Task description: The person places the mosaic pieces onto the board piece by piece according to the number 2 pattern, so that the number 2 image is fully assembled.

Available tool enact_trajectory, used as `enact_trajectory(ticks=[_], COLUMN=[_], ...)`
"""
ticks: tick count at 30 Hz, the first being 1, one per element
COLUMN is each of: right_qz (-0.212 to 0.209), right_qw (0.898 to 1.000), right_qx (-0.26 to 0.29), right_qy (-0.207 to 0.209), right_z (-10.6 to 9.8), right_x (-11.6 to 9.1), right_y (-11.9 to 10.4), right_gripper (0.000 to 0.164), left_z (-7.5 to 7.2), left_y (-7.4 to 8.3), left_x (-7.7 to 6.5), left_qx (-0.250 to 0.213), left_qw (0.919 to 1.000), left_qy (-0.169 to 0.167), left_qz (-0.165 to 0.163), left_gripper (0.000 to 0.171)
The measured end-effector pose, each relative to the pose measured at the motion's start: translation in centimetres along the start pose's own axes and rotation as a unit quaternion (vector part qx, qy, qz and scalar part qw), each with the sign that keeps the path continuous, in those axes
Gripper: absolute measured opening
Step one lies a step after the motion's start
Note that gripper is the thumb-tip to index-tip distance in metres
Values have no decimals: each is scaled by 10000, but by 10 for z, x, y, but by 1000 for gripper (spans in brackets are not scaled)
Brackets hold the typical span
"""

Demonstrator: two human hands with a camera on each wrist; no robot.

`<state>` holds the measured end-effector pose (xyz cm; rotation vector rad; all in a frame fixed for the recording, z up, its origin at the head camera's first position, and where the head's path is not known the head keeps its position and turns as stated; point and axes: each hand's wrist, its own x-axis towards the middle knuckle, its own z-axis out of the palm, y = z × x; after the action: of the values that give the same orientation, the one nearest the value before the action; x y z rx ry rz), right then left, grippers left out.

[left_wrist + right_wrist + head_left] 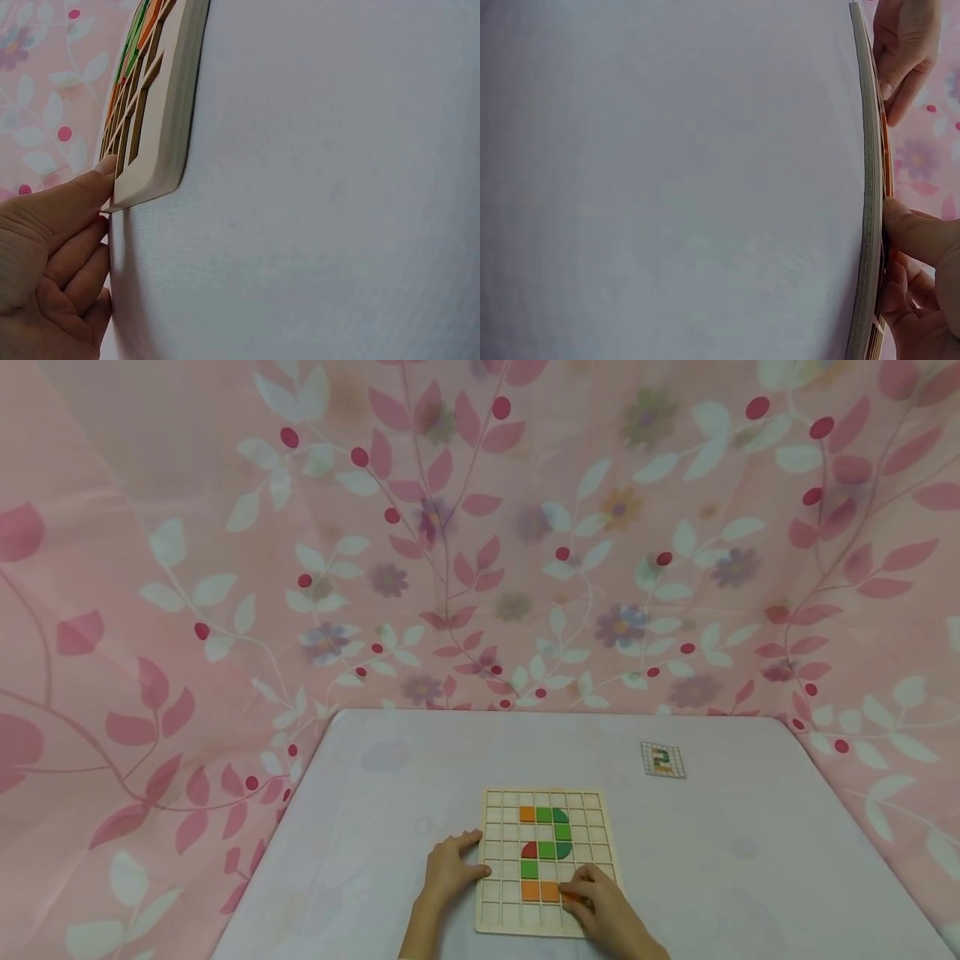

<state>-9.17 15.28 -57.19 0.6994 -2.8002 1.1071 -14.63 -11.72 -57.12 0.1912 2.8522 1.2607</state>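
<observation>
A wooden grid board (495,913) lies flat on the table with orange, green and red tiles set in its cells. On its left edge rests the thumb of my left hand (450,870), the index finger stretched out along that side. In the left wrist view the left thumb touches the board's rim (161,161). My right hand (603,910) pinches an orange tile (573,897) at the lower right of the pattern, beside another orange tile (550,892). The right fingers partly hide the held tile. In the right wrist view the right thumb (911,231) lies against the board.
A small patterned card (663,760) showing a similar coloured grid lies at the back right of the white table (420,760). Behind the table hangs a pink floral cloth (480,568).
</observation>
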Motion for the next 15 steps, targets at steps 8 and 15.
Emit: enact_trajectory(ticks=[8, 15], right_qz=[-450, -188], right_qw=[9980, 9958], right_qx=[-242, -541], right_qy=[376, 714], right_z=[2, 11], right_x=[2, 3], right_y=[-1, -7], right_gripper=[15, 18], left_z=[-1, -1], left_y=[1, -1], left_x=[1, -1], left_qx=[-43, -33], left_qw=[10000, 10000], left_qy=[-50, -61], left_qz=[5, -19], left_gripper=[60, 60])
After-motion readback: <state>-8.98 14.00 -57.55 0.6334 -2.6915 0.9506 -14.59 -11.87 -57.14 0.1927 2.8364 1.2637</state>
